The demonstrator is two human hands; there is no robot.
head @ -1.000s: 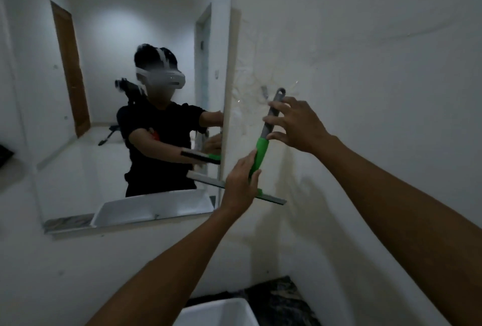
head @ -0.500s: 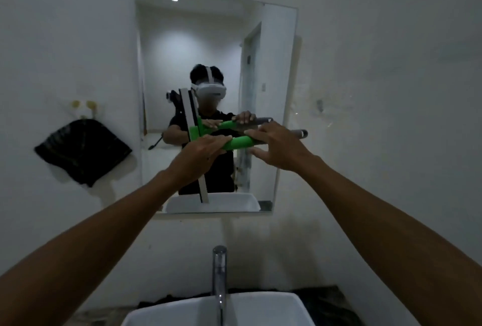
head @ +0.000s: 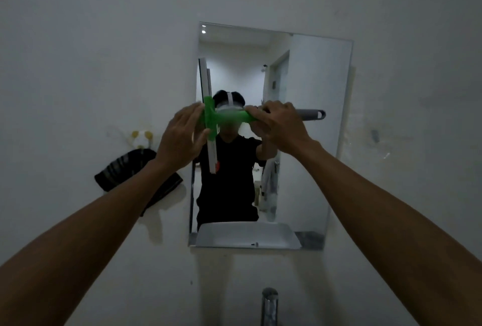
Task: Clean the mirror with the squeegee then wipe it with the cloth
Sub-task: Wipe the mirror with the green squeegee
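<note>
A rectangular mirror (head: 313, 143) hangs on the white wall ahead of me. The squeegee (head: 227, 117) has a green head and neck and a grey handle pointing right. Its long blade stands upright along the mirror's left edge. My right hand (head: 280, 127) grips the handle. My left hand (head: 182, 138) presses flat against the blade's green head, fingers spread. A dark cloth (head: 130, 171) hangs from hooks on the wall left of the mirror.
A chrome tap (head: 270, 305) rises at the bottom centre, below the mirror. The white wall surrounds the mirror on all sides. A yellowish hook mount (head: 140, 136) sits above the cloth. The mirror reflects a person and a white basin.
The squeegee moved from the wall right of the mirror to the mirror's left edge, its blade turned upright. My view swung left and centred on the mirror.
</note>
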